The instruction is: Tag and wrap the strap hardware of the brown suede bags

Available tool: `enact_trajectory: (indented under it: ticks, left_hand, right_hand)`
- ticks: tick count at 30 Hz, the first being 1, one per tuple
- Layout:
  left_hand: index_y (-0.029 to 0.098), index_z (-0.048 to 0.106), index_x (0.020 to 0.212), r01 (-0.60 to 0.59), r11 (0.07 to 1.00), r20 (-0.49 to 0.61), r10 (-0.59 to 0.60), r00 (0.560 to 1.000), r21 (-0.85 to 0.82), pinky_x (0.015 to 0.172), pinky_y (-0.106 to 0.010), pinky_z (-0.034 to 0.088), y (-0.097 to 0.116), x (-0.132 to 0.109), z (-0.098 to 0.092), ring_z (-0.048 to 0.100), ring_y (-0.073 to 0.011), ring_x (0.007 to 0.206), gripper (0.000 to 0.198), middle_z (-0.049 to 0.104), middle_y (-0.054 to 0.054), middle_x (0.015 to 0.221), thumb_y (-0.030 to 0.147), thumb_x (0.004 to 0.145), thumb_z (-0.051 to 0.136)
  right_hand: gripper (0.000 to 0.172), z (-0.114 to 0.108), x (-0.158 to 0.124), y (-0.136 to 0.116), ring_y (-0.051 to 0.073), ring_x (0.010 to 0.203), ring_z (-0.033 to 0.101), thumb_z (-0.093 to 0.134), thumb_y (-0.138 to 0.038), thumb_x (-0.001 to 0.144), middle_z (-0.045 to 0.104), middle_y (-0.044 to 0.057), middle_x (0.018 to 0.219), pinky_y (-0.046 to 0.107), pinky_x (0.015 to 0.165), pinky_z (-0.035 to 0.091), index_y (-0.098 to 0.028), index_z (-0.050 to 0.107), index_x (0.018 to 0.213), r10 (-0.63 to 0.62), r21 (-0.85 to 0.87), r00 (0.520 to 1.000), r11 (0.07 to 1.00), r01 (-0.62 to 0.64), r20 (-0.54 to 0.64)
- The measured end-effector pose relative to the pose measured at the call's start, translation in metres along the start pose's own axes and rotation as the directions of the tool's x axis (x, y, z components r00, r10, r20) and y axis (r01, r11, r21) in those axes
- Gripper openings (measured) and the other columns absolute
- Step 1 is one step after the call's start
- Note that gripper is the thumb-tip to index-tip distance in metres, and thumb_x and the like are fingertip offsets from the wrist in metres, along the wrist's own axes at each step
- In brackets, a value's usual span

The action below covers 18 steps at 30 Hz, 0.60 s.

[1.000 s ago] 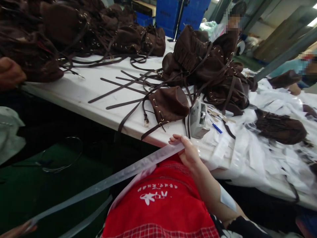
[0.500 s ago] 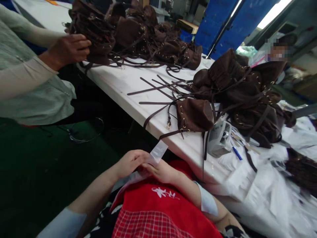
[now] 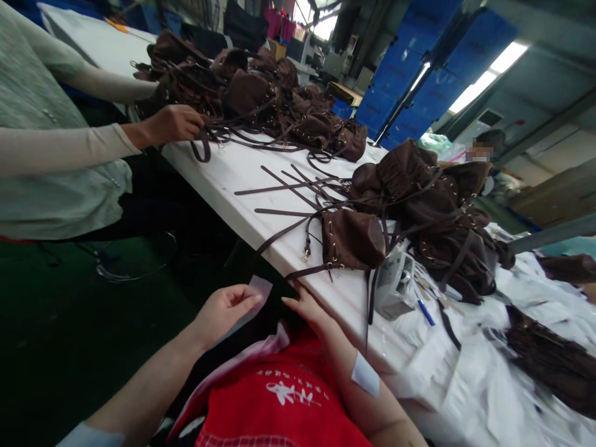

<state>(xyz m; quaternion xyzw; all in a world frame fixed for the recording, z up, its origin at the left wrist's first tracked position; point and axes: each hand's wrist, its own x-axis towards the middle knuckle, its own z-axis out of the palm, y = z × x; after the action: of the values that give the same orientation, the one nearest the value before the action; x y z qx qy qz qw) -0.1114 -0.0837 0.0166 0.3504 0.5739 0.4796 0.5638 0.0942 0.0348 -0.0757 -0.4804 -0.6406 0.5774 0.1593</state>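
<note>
Between the thumb and fingers of my left hand (image 3: pixel 226 313) is a thin, translucent white strip (image 3: pixel 262 287), its free end pointing up. My right hand (image 3: pixel 311 308) is at the table's near edge with thumb and fingers apart and nothing visible in it. The strap end of a small brown drawstring bag (image 3: pixel 354 241) lies close to those fingertips; whether they touch is unclear. Gold-coloured eyelets line that bag's opening, and it rests on its side. A pale patch (image 3: pixel 365 374) is on my right forearm, above a red apron (image 3: pixel 279 379).
More brown bags lie heaped on the white table (image 3: pixel 223 186), with loose straps between. Right of the nearest bag stand a grey box (image 3: pixel 393 292) and a blue pen (image 3: pixel 426 312). At left, a co-worker's hand (image 3: pixel 174 123) is at another bag.
My hands were together around the strip; now they are apart. The left has drawn away leftward with the strip, and the right has let go. The co-worker's hand has moved along the bags.
</note>
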Motion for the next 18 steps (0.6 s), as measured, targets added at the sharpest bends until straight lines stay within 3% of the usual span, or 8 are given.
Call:
enact_trajectory:
  ticks: [2, 5, 8, 10, 13, 15, 16, 18]
  left_hand:
    - [0.015, 0.070, 0.086, 0.003, 0.999, 0.082, -0.007, 0.997, 0.046, 0.071, -0.033, 0.056, -0.004, -0.004, -0.001, 0.069, -0.0208, 0.074, 0.038, 0.074, -0.006, 0.080, 0.052, 0.078, 0.069]
    - [0.017, 0.072, 0.088, -0.134, 0.966, 0.109, 0.112, 0.988, 0.223, 0.088, -0.041, 0.055, -0.006, -0.005, -0.004, 0.068, -0.0262, 0.098, 0.035, 0.069, -0.013, 0.115, 0.051, 0.083, 0.063]
    - [0.020, 0.073, 0.077, -0.298, 0.848, 0.134, 0.266, 0.954, 0.438, 0.112, -0.048, 0.036, -0.001, -0.003, -0.002, 0.046, -0.0329, 0.132, 0.029, 0.042, -0.009, 0.152, 0.047, 0.084, 0.064]
    - [0.020, 0.073, 0.074, -0.367, 0.806, 0.288, 0.254, 0.923, 0.465, 0.113, -0.045, 0.035, 0.005, -0.002, 0.006, 0.046, -0.0315, 0.132, 0.025, 0.048, -0.008, 0.147, 0.043, 0.083, 0.066]
    - [0.019, 0.074, 0.075, -0.379, 0.843, 0.524, 0.142, 0.840, 0.380, 0.088, -0.033, 0.052, 0.013, -0.001, 0.026, 0.065, -0.0221, 0.093, 0.022, 0.071, -0.007, 0.100, 0.039, 0.081, 0.067]
    - [0.019, 0.074, 0.075, -0.364, 0.862, 0.558, 0.119, 0.821, 0.352, 0.075, -0.028, 0.052, 0.018, -0.002, 0.038, 0.064, -0.0181, 0.076, 0.021, 0.069, -0.003, 0.080, 0.037, 0.081, 0.066]
    - [0.019, 0.074, 0.076, -0.369, 0.862, 0.556, 0.128, 0.821, 0.348, 0.077, -0.028, 0.051, 0.022, -0.003, 0.043, 0.064, -0.0183, 0.079, 0.018, 0.069, -0.003, 0.083, 0.034, 0.080, 0.067]
    - [0.021, 0.077, 0.078, -0.393, 0.852, 0.583, 0.134, 0.801, 0.345, 0.086, -0.030, 0.049, 0.029, -0.007, 0.046, 0.064, -0.0201, 0.091, 0.012, 0.070, -0.004, 0.096, 0.030, 0.077, 0.069]
  right_hand:
    - [0.071, 0.009, 0.006, -0.008, 0.020, 0.100, 0.064, 0.079, -0.045, 0.069, 0.064, 0.008, 0.123, 0.035, 0.090, 0.051, -0.020, 0.054, 0.130, -0.041, 0.185, 0.999, 0.982, 0.037, 0.019]
    - [0.051, 0.014, 0.002, -0.030, 0.017, 0.085, 0.065, 0.081, -0.047, 0.067, 0.070, 0.006, 0.101, 0.029, 0.080, 0.052, -0.016, 0.065, 0.104, -0.114, 0.402, 0.990, 0.913, 0.073, 0.078]
    - [0.039, 0.001, -0.012, -0.057, 0.014, 0.069, 0.063, 0.077, -0.051, 0.073, 0.071, 0.005, 0.080, 0.024, 0.066, 0.050, -0.015, 0.066, 0.083, -0.152, 0.591, 0.965, 0.807, -0.005, 0.215]
    - [0.038, -0.014, -0.025, -0.072, 0.012, 0.061, 0.060, 0.076, -0.053, 0.074, 0.070, 0.003, 0.075, 0.022, 0.059, 0.048, -0.017, 0.066, 0.081, -0.171, 0.709, 0.954, 0.703, -0.057, 0.247]
    - [0.037, -0.031, -0.048, -0.087, 0.014, 0.070, 0.064, 0.075, -0.055, 0.075, 0.072, 0.004, 0.086, 0.025, 0.068, 0.051, -0.020, 0.070, 0.088, -0.236, 0.770, 0.965, 0.635, 0.064, 0.115]
    - [0.039, -0.032, -0.066, -0.093, 0.020, 0.098, 0.065, 0.074, -0.052, 0.077, 0.071, 0.007, 0.108, 0.031, 0.092, 0.048, -0.021, 0.072, 0.101, -0.339, 0.675, 0.937, 0.711, 0.199, 0.082]
    - [0.040, -0.031, -0.075, -0.096, 0.022, 0.110, 0.061, 0.072, -0.051, 0.080, 0.068, 0.008, 0.118, 0.034, 0.102, 0.042, -0.021, 0.072, 0.106, -0.390, 0.596, 0.911, 0.766, 0.240, 0.135]
    - [0.038, -0.030, -0.086, -0.101, 0.024, 0.116, 0.058, 0.063, -0.051, 0.087, 0.065, 0.009, 0.124, 0.038, 0.107, 0.038, -0.020, 0.073, 0.107, -0.416, 0.469, 0.858, 0.848, 0.247, 0.300]
